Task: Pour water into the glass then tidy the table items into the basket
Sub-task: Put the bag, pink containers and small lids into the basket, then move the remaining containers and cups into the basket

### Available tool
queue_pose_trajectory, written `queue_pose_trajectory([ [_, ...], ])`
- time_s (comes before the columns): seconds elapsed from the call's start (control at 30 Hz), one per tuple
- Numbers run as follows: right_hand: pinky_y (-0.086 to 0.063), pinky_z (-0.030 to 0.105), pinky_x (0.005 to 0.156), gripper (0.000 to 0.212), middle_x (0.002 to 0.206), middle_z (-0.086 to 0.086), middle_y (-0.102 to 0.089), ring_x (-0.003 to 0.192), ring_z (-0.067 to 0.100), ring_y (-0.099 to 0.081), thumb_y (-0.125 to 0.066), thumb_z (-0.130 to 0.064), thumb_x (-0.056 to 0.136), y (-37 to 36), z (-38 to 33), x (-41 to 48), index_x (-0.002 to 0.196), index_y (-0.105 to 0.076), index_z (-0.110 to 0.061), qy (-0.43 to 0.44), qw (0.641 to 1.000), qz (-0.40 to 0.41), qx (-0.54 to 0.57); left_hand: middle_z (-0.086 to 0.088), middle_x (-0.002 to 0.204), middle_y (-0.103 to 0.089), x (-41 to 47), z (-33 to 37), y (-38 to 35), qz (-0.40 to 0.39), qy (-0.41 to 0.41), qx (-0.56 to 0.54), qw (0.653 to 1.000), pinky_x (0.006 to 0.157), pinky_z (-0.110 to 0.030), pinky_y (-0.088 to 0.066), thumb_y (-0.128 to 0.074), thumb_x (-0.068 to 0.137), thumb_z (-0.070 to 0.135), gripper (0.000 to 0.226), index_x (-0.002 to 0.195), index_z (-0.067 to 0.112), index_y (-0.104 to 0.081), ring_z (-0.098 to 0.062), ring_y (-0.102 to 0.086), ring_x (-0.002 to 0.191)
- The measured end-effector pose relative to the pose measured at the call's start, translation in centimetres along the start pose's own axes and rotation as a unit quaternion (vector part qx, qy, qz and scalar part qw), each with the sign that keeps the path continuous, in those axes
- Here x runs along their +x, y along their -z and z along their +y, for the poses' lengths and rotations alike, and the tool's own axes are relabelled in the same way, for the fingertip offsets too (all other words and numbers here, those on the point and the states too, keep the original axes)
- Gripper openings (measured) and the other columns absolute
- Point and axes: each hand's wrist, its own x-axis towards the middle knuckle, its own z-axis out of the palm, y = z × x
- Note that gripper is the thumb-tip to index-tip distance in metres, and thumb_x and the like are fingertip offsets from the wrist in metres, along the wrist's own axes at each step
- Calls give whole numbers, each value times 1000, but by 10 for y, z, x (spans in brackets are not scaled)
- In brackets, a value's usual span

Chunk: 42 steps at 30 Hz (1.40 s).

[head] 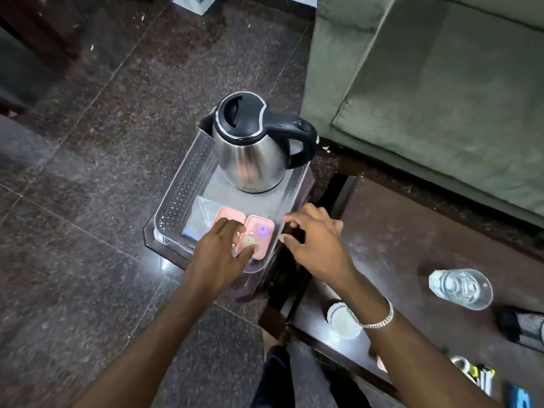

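Well, the basket (182, 184) perches on a small stand (253, 285) with the kettle (250, 154) inside, so a shove could tip it (my guess). The left hand (217, 248) lies over the pink case (262, 242) in the basket; whether its grip pinches anything, I cannot tell. The right hand (315, 240), wide and empty, hovers by the rim; the glass (460, 290) stands well apart.

Dark brown speckled stone floor (88, 201), laid in large polished tiles with thin pale joints, fills the frame from 7 to 12 o'clock and catches a small bright glare near the centre. A grey-green upholstered sofa (426, 98) stands at 1 to 2 o'clock. Below it, at 4 o'clock, a dark wooden desk (412, 231) with a dusty, glossy top. Dark wooden furniture (38, 30) sits blurred at 10 o'clock; a white box (200, 4) at 12
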Motion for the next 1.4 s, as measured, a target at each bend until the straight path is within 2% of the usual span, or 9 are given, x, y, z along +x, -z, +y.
queue_pose_trajectory([
  [0.1,-43,30,88,24,94,-18,-54,92,2,-57,-74,-28,85,31,31,-25,109,-72,-29,-19,993,18,111,7,97,-53,-11,20,5,18,-66,-35,997,70,-36,-56,-79,84,31,34,110,13,-66,-14,-51,70],
  [0.2,-42,7,83,23,93,-12,-59,89,-3,-61,-77,-12,86,63,72,-59,107,-76,-20,-48,993,28,108,14,102,-50,-21,43,-10,-38,-124,-49,990,69,-28,-54,-69,89,49,41,117,20,-64,-6,-55,72],
  [0.37,-51,22,87,30,103,-11,-62,94,2,-63,-75,-8,85,93,142,-137,112,-73,-21,-119,989,-10,84,10,124,-51,-43,71,-81,-157,-170,-28,972,85,-30,-57,-64,86,60,61,134,23,-58,-11,-66,95],
  [0.53,-49,32,103,60,127,-8,-56,115,7,-59,-71,-43,81,95,193,-210,136,-60,-22,-172,983,-62,34,8,146,-35,-61,91,-161,-260,-157,11,953,107,-31,-43,-86,71,50,98,153,24,-39,-21,-53,131],
  [0.67,-31,37,117,99,159,-5,-34,145,17,-34,-68,-63,74,72,218,-252,158,-33,-23,-151,974,-141,-88,6,156,-33,-75,94,-203,-294,-119,14,948,118,-36,-38,-94,66,36,112,157,20,-30,-21,-43,142],
  [0.77,-21,41,118,115,169,-1,-17,154,20,-19,-65,-68,71,50,226,-274,164,-16,-22,-129,969,-163,-135,3,154,-36,-83,92,-221,-293,-91,8,952,119,-37,-38,-92,70,29,108,157,20,-30,-21,-44,141],
  [0.87,-13,39,119,117,170,0,-13,154,20,-19,-63,-70,71,36,233,-283,164,-12,-21,-126,968,-158,-150,-2,145,-46,-86,91,-231,-255,-98,-8,962,114,-22,-33,-90,70,18,93,149,13,-41,-23,-51,134],
  [1.2,-15,40,112,101,153,1,-49,139,19,-49,-61,-61,70,31,225,-291,157,-37,-15,-107,973,-128,-160,14,120,-50,-101,86,-232,-228,-118,-39,966,92,-28,-48,-84,69,24,67,127,29,-51,-10,-57,108],
  [1.4,-24,40,110,100,144,0,-58,131,9,-50,-67,-65,64,66,189,-261,148,-48,-15,-91,987,-50,-125,24,118,-48,-98,103,-197,-170,-118,-102,973,84,-7,-39,-84,68,28,65,124,38,-51,9,-53,103],
])
